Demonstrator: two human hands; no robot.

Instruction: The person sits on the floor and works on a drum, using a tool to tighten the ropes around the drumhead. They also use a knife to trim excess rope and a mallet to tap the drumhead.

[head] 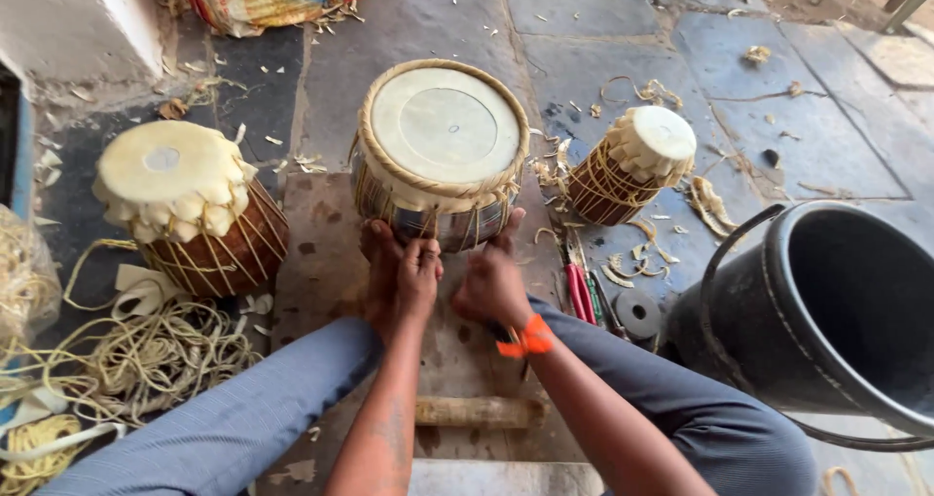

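A metal-bodied drum (440, 156) with a pale skin head and a braided rim stands on a stone slab (316, 253) between my knees. My left hand (413, 282) is at its near side, fingers curled on the thin lacing straps low on the shell. Beside it, my right hand (491, 284) presses on the same side with the thumb up against the lacing; its fingers are hidden. An orange thread band (528, 340) circles my right wrist. A bare foot (377, 248) rests against the drum under my left hand.
A wooden drum with a loose skin (190, 209) stands at the left, a smaller one (632, 165) at the right. Coiled cord (146, 355) lies lower left. A black bucket (827, 311) is at right, red-handled tools (582, 292) beside it. A wooden stick (479, 411) lies near me.
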